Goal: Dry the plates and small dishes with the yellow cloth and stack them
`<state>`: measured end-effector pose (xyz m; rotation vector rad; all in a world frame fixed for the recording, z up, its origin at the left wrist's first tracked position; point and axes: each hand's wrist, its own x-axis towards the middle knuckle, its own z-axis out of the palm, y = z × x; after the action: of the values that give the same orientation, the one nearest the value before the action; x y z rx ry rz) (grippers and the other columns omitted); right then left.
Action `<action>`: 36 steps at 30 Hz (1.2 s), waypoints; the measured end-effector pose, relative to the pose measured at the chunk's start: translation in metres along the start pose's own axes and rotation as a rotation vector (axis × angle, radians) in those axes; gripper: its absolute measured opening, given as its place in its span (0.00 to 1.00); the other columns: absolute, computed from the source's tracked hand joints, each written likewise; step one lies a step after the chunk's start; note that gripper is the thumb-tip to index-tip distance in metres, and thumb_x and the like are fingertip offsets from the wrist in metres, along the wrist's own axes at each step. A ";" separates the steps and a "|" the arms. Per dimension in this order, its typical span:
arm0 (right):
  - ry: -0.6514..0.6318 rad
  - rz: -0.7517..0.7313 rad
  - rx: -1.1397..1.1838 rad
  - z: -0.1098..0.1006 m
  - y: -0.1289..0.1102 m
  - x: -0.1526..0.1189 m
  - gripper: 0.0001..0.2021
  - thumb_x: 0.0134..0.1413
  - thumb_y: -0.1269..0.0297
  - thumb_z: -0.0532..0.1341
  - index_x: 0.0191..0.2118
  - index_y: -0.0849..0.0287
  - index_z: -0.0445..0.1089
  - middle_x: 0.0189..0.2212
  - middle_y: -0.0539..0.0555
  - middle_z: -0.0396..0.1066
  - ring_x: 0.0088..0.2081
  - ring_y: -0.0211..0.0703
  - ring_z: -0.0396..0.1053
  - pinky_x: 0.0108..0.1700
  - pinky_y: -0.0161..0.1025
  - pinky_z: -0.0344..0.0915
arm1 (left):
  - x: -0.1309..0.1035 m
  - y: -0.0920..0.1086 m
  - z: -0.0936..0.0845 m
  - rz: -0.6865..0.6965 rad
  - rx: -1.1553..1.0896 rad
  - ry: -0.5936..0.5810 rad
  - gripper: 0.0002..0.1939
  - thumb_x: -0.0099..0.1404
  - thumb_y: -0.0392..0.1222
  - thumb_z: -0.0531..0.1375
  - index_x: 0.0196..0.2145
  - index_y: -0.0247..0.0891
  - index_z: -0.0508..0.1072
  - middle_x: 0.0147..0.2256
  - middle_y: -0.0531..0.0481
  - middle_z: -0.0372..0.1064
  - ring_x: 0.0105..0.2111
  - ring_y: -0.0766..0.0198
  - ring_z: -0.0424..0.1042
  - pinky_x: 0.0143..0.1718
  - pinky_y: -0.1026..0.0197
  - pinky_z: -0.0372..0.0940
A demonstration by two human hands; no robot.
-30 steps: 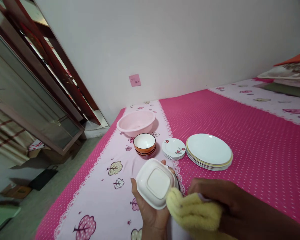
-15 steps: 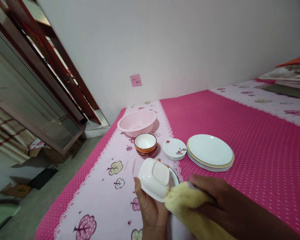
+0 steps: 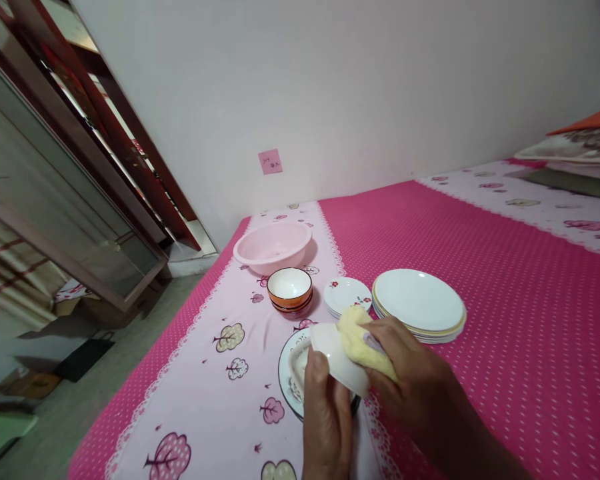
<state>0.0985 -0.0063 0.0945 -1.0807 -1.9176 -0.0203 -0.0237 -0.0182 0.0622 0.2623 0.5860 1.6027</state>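
Bowl (image 3: pixel 334 351), white and glossy, is clasped in the fingers of the left hand (image 3: pixel 327 420), tilted over a dark-rimmed plate (image 3: pixel 285 371), while those of the right hand (image 3: pixel 414 380) grip a bunched yellow cloth (image 3: pixel 355 339) against its outer wall. Probably light, stiff ceramic, it looks smooth enough to slip and could chip, so holding around the wall seems safest.
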 end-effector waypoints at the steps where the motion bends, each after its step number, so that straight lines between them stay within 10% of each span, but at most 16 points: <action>1: -0.010 -0.015 0.013 0.001 -0.001 -0.001 0.13 0.64 0.71 0.52 0.52 0.57 0.63 0.42 0.58 0.73 0.45 0.50 0.75 0.42 0.43 0.73 | -0.001 -0.001 0.002 0.000 0.008 0.009 0.20 0.62 0.52 0.67 0.49 0.40 0.80 0.51 0.41 0.77 0.56 0.49 0.73 0.58 0.51 0.68; 16: 0.067 -0.190 -0.145 0.023 -0.027 -0.015 0.13 0.65 0.76 0.48 0.50 0.64 0.63 0.40 0.63 0.75 0.40 0.51 0.78 0.36 0.41 0.77 | 0.006 0.004 -0.009 -0.073 0.002 0.124 0.22 0.61 0.57 0.67 0.40 0.33 0.78 0.36 0.43 0.79 0.38 0.56 0.78 0.46 0.55 0.73; 24: 0.100 -0.195 -0.182 0.024 -0.022 -0.019 0.15 0.64 0.75 0.50 0.54 0.65 0.63 0.44 0.65 0.74 0.46 0.53 0.76 0.41 0.45 0.78 | 0.001 -0.001 -0.006 -0.087 0.033 0.078 0.24 0.62 0.60 0.65 0.43 0.35 0.78 0.42 0.41 0.77 0.48 0.51 0.76 0.51 0.53 0.71; 36: 0.195 0.130 -0.050 -0.009 0.013 0.009 0.06 0.58 0.68 0.57 0.41 0.53 0.62 0.35 0.53 0.67 0.38 0.47 0.70 0.42 0.42 0.69 | 0.008 0.007 -0.013 0.165 0.633 -0.103 0.12 0.69 0.50 0.61 0.45 0.40 0.71 0.23 0.59 0.60 0.23 0.72 0.54 0.26 0.69 0.52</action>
<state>0.1120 0.0035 0.1013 -1.1908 -1.6778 -0.0976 -0.0370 -0.0133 0.0537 0.8755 1.0029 1.5106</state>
